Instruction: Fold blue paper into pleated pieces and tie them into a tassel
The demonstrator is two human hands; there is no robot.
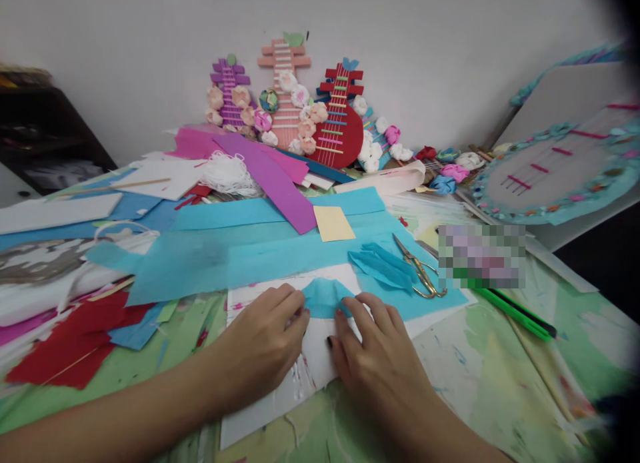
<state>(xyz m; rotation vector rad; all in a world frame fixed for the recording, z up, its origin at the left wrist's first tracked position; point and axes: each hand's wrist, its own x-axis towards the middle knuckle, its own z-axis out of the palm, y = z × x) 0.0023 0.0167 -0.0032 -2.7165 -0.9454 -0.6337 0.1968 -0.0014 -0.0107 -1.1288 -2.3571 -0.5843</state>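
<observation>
A small piece of blue crepe paper (326, 298) lies over a white sheet (265, 416) between my hands. My left hand (267, 333) has its fingers pressed together at the piece's left edge. On the right edge, the fingers of my right hand (373, 336) are bent and spaced apart, the fingertips resting on the paper. Just beyond lies a large light-blue crepe sheet (250, 250). Gold-handled scissors (423, 270) sit to the right, partly beside a crumpled blue strip (383, 266).
Paper instruments with paper flowers, one of them red (343, 133), lean on the back wall. A purple strip (273, 183) and white string (227, 173) lie behind. Red paper (75, 340) is at left, a green cutter (515, 310) at right.
</observation>
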